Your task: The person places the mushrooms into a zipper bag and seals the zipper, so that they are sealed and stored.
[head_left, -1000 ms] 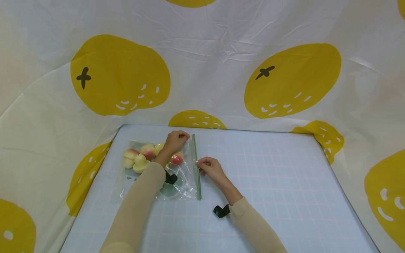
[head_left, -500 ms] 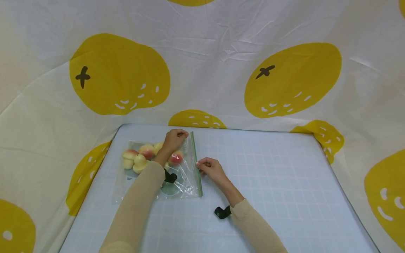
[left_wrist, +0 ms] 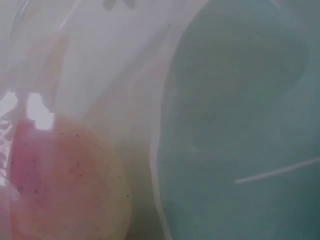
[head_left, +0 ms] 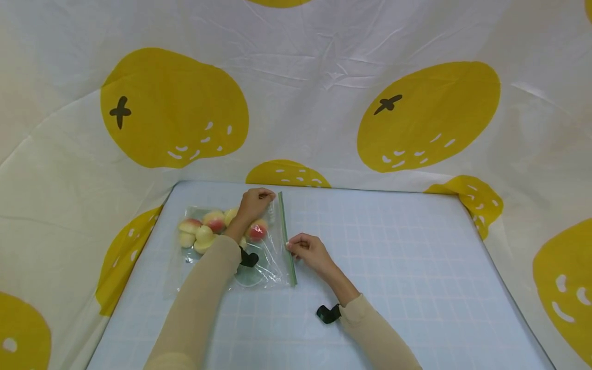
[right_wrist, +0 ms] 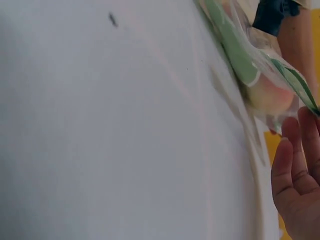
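A clear zip bag (head_left: 270,270) with a green closure strip (head_left: 285,226) lies flat on the table. Inside it are several pale yellow and red fruits, among them a red-blushed one (head_left: 257,230) and a pear-shaped one (head_left: 204,236). My left hand (head_left: 254,204) reaches over the bag and pinches its edge by the strip's far end. With thumb and fingers, my right hand (head_left: 314,253) pinches the strip around its middle. Through plastic, the left wrist view shows a speckled reddish fruit (left_wrist: 70,185). The right wrist view catches the right hand's fingers (right_wrist: 283,162) at the green strip.
A pale blue table (head_left: 407,267) with a faint grid carries the bag. White cloth with yellow fruit prints (head_left: 425,118) hangs behind and at both sides. Black wrist cameras show at the left (head_left: 250,259) and right (head_left: 328,314) wrists.
My right fingertips have slid a little along the strip toward its near end. The strip has tilted slightly, its far end shifting left. My left hand keeps its pinch almost in place.
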Demonstrator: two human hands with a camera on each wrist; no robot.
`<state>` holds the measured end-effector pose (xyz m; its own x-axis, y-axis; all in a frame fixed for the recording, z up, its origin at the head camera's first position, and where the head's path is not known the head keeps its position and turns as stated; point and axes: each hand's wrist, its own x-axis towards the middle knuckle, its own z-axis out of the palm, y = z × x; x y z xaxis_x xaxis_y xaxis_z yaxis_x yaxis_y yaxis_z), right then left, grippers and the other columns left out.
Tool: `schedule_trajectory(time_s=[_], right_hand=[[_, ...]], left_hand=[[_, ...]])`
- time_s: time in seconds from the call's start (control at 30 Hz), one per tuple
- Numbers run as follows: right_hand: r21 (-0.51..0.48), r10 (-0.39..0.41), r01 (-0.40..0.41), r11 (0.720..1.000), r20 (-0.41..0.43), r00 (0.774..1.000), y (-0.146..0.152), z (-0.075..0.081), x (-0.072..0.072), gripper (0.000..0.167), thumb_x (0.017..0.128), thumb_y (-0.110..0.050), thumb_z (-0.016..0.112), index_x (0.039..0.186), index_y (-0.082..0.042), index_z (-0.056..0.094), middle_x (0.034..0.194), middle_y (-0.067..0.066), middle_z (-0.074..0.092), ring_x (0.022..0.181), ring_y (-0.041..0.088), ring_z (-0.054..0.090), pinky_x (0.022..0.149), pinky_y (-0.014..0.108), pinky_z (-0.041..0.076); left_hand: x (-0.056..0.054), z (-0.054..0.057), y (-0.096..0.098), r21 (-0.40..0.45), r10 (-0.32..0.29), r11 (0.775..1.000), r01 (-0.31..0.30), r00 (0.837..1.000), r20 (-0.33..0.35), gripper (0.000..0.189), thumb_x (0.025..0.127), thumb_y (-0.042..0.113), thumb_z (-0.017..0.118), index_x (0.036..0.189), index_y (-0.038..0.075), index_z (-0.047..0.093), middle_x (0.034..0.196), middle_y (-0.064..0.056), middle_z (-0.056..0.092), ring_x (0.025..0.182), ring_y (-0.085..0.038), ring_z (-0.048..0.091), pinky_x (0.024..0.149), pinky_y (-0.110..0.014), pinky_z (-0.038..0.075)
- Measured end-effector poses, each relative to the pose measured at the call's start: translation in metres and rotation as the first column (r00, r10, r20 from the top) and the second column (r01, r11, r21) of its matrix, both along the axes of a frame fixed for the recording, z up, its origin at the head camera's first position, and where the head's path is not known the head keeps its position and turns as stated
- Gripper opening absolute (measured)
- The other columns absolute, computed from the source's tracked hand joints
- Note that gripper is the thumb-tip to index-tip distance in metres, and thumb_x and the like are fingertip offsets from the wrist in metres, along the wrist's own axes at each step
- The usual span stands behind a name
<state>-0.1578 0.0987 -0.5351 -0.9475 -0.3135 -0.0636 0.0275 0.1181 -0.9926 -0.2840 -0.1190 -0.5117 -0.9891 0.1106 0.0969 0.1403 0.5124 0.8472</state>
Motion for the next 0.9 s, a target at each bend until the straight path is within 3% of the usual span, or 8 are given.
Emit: schedule_trajectory(time_s=[0.1,0.33,0.63,0.8,0.9], right_hand=[[0.01,0.032,-0.032,0.999,-0.014,0.999,0.002,0.0,0.001,0.019,0.096,-0.014,0.07,0.102,0.004,0.069,0.09,0.015,0.072,0.076,0.017,0.064,0.069,0.036,0.055],[0.022,0.102,-0.101,0.995,-0.04,0.994,0.008,0.002,0.003,0.019,0.097,-0.009,0.066,0.106,0.007,0.068,0.094,0.024,0.069,0.084,0.036,0.064,0.076,0.052,0.054],[0.039,0.14,-0.137,0.99,-0.074,0.987,0.011,0.035,0.02,0.015,0.097,-0.004,0.065,0.102,0.01,0.068,0.089,0.023,0.068,0.083,0.048,0.061,0.074,0.05,0.053],[0.083,0.148,-0.141,0.987,-0.088,0.985,0.014,0.012,0.017,0.015,0.097,-0.006,0.066,0.103,0.006,0.07,0.09,0.015,0.07,0.084,0.047,0.062,0.069,0.032,0.052],[0.104,0.163,-0.152,0.983,-0.106,0.981,0.017,0.0,0.016,0.012,0.096,-0.01,0.068,0.102,0.0,0.071,0.088,0.007,0.07,0.081,0.038,0.064,0.067,0.025,0.049]], left_hand=[[0.0,0.0,0.0,-0.002,-0.001,1.0,0.001,1.0,-0.003,0.021,0.098,0.025,0.067,0.106,0.008,0.077,0.103,-0.006,0.074,0.096,-0.024,0.065,0.087,-0.041,0.051],[-0.002,-0.001,0.0,-0.005,-0.007,1.0,0.007,1.0,-0.005,0.023,0.097,0.026,0.068,0.108,0.008,0.077,0.103,-0.006,0.074,0.095,-0.023,0.066,0.087,-0.04,0.052],[-0.004,-0.005,-0.002,0.009,-0.013,1.0,0.013,1.0,-0.008,0.022,0.097,0.027,0.069,0.106,0.009,0.077,0.102,-0.005,0.074,0.094,-0.022,0.066,0.087,-0.039,0.052],[-0.002,-0.002,-0.001,0.017,-0.019,1.0,0.019,1.0,-0.002,0.021,0.097,0.025,0.068,0.106,0.009,0.078,0.102,-0.005,0.074,0.094,-0.022,0.067,0.086,-0.04,0.053],[0.001,0.0,-0.001,0.017,-0.024,1.0,0.024,1.0,-0.004,0.021,0.098,0.024,0.068,0.107,0.009,0.077,0.102,-0.006,0.074,0.094,-0.023,0.067,0.085,-0.041,0.053]])
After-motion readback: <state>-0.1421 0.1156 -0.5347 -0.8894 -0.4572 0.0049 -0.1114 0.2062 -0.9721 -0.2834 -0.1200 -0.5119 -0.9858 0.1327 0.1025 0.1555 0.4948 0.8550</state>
